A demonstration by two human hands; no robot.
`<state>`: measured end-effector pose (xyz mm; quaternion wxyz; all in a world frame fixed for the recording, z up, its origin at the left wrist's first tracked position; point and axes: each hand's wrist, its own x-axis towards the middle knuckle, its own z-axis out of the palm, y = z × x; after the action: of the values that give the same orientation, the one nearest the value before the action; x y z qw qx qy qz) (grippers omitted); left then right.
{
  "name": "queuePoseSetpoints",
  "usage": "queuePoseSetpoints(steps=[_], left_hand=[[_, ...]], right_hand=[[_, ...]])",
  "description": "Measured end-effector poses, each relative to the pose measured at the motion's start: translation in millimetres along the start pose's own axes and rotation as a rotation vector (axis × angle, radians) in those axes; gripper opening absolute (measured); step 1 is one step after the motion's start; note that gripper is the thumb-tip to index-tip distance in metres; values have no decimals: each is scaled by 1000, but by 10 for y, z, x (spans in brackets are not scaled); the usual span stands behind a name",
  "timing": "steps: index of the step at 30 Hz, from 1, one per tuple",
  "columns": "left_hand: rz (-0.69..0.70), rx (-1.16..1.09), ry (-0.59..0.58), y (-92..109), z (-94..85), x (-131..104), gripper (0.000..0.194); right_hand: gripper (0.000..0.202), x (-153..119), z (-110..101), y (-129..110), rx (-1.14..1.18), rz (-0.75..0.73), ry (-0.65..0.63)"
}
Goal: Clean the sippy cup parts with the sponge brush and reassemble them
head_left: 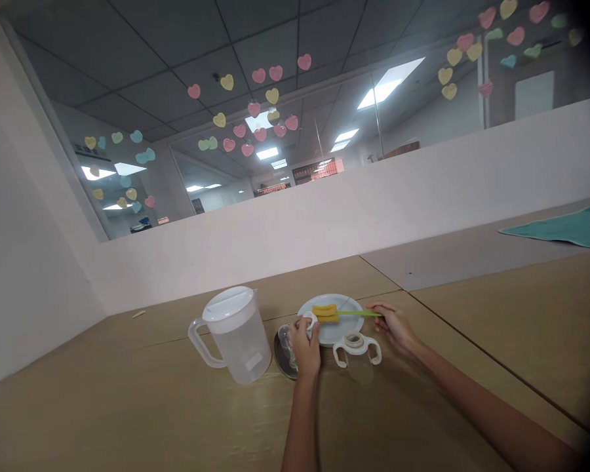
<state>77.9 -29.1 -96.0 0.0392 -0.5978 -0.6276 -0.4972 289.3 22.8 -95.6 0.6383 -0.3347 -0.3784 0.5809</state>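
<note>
the right hand (396, 326) grips the green handle of a brush (347, 313) at its 3 o'clock end, fingers closed around the stick. the brush has a yellow sponge head at its 9 o'clock end. its long axis runs almost level across the view, from 3 o'clock to 9 o'clock, with the sponge head pointing toward the left hand (305, 346). the sponge sits over the white plate (341, 334), at the plate's 10 o'clock edge; whether it touches the plate cannot be told.

the left hand is closed around a small white-and-clear part (309, 322), held just at the sponge head. the part is mostly hidden by the fingers, so its exact shape cannot be told. under and just at 9 o'clock of this hand lies a round metal dish (281, 354), partly covered by the wrist.

a clear cup with a white two-handled collar (357, 349) stands upright on the desk (177, 419), at 6 o'clock of the plate and between the two hands. its top opening is uncovered.

a clear jug (236, 334) with a white lid and handle stands upright at 9 o'clock of the left hand, handle turned toward 9 o'clock, near the metal dish.

a teal cloth (565, 227) lies flat on the desk at 2 o'clock, well apart from the hands.
</note>
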Motion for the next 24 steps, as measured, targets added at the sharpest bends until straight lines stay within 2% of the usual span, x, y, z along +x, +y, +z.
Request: queuePoseSetpoints(steps=[3, 6, 8, 11, 13, 20, 22, 24], left_hand=[[10, -166, 29, -13, 6, 13, 24], [-9, -241, 78, -2, -11, 10, 24], [-29, -217, 197, 14, -41, 9, 31], [-52, -143, 395, 23, -100, 22, 44], [-76, -114, 444, 11, -136, 35, 45], [-180, -123, 418, -221, -309, 14, 40], [-172, -153, 362, -303, -403, -6, 40], [-121, -139, 254, -351, -510, -33, 39]], right_hand=[[16, -33, 19, -21, -2, -13, -27], [16, -63, 35, -51, -35, -10, -69], [14, -68, 32, -81, -51, -14, -73], [13, -38, -8, -137, -41, -55, -1], [13, -1, -52, -171, -24, -80, 54], [12, 74, -137, -195, 16, -100, 108], [12, 73, -139, -191, 17, -102, 123], [13, 73, -147, -187, 23, -101, 152]])
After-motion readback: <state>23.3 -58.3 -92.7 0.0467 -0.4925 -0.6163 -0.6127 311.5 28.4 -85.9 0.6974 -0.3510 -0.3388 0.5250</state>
